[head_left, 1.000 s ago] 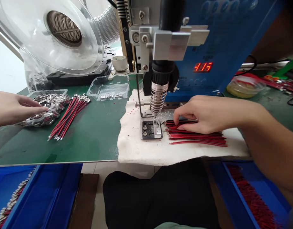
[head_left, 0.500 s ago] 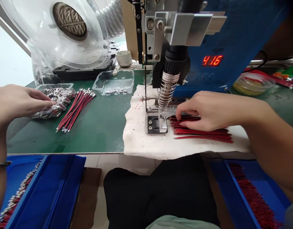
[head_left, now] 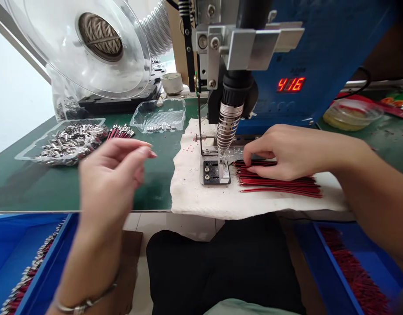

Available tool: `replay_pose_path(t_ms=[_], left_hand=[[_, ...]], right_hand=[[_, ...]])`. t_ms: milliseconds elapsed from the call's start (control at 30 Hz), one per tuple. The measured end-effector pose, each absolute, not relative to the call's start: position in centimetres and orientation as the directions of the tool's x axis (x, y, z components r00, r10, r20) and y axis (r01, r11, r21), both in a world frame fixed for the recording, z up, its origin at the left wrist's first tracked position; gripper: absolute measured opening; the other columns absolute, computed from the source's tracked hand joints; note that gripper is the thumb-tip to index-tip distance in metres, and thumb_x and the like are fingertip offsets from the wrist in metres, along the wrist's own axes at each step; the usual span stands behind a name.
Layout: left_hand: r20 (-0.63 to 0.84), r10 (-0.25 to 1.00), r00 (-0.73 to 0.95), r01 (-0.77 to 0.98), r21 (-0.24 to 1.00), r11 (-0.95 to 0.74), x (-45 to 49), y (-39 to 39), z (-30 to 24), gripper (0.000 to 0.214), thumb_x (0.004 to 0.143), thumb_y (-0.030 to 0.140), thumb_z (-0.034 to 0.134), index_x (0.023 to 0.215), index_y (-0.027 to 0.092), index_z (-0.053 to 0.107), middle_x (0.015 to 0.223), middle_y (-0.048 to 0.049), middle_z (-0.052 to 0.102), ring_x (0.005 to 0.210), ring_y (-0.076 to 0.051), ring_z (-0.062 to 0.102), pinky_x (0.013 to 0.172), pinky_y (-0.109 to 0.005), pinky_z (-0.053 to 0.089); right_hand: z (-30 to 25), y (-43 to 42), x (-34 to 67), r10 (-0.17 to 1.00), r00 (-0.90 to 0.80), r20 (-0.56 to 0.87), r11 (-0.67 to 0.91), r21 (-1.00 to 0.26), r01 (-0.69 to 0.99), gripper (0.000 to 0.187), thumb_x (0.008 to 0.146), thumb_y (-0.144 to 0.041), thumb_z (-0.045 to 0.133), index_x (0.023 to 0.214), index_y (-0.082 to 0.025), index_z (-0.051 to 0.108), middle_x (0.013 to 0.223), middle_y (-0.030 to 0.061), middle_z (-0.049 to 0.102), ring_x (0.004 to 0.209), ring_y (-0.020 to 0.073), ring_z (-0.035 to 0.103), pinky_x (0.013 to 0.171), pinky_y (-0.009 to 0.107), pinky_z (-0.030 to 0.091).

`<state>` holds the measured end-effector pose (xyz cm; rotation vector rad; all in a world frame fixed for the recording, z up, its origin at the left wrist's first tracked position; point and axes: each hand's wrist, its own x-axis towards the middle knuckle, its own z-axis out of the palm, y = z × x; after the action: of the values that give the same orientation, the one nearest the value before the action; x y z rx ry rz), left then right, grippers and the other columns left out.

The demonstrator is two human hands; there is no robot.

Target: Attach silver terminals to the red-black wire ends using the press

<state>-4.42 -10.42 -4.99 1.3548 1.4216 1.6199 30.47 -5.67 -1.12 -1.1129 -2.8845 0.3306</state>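
On white cloth [head_left: 198, 199], slim red-and-black wires [head_left: 280, 187] beneath right hand [head_left: 283, 151], grip unclear; left hand [head_left: 111, 179] pinched

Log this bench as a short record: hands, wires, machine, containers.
Left hand: raised over the green table, thumb and fingertips together; contents unclear
Right hand: fingers on the row of red-and-black wires
Under wires: white cloth
Machine: blue, display reading 416
Left tray: clear plastic, heaped with metal parts
Back tray: clear plastic, fewer metal parts
Below table: blue bins, left and right
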Motion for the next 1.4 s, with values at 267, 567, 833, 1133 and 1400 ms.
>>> replay_pose_path(t_ms=[267,567,833,1133,1400], left_hand=[[0.169,0.947,-0.272,0.049,0.986,-0.162,-0.9,-10.5,-5.9,0.008,0.077,0.022,0.085,0.08,0.018,0.079,0.075,-0.0038,0.078,0.046,-0.005,0.042,0.041,-0.022,0.026],[0.179,0.952,-0.25,0.133,0.98,-0.149,-1.3,-10.5,-6.5,0.006,0.079,0.021,0.086,0.082,0.017,0.082,0.077,-0.0041,0.08,0.047,-0.005,0.042,0.043,-0.022,0.029],[0.157,0.949,-0.273,0.124,0.984,-0.127,-1.0,-10.7,-6.4,0.007,0.08,0.023,0.09,0.081,0.019,0.084,0.074,-0.0055,0.079,0.046,-0.005,0.043,0.041,-0.022,0.028],[0.159,0.955,-0.251,0.147,0.981,-0.125,-1.0,-10.8,-6.3,0.007,0.08,0.022,0.088,0.083,0.017,0.083,0.075,-0.0053,0.081,0.044,-0.005,0.046,0.041,-0.02,0.032],[0.199,0.947,-0.252,0.167,0.973,-0.16,0.0,-11.3,-5.7,0.005,0.086,0.021,0.083,0.09,0.018,0.083,0.081,-0.0042,0.082,0.044,-0.005,0.043,0.039,-0.023,0.031]], right_hand=[[-1.5,-4.8,31.1,0.684,-0.729,-0.027,0.71,-0.21,0.673,0.027,0.099,-0.041,0.063,0.095,-0.025,0.084,0.055,-0.0039,0.054,0.051,0.0166,0.05,0.064,0.036,0.037],[-1.5,-5.0,30.8,0.658,-0.753,-0.011,0.734,-0.213,0.645,0.024,0.098,-0.039,0.064,0.09,-0.025,0.082,0.056,-0.0028,0.056,0.055,0.0179,0.051,0.066,0.036,0.036],[-1.3,-5.5,30.5,0.682,-0.731,-0.018,0.723,-0.141,0.677,0.018,0.093,-0.039,0.063,0.091,-0.027,0.076,0.063,-0.001,0.063,0.057,0.0191,0.052,0.066,0.037,0.035],[-1.0,-5.6,30.8,0.694,-0.72,-0.03,0.709,-0.149,0.69,0.017,0.095,-0.037,0.064,0.093,-0.026,0.076,0.065,-0.0015,0.062,0.058,0.0185,0.052,0.068,0.037,0.035],[-1.3,-5.5,30.7,0.664,-0.748,-0.02,0.716,-0.27,0.643,0.022,0.098,-0.037,0.062,0.091,-0.024,0.078,0.086,0.0045,0.081,0.068,0.0191,0.064,0.069,0.037,0.044]])
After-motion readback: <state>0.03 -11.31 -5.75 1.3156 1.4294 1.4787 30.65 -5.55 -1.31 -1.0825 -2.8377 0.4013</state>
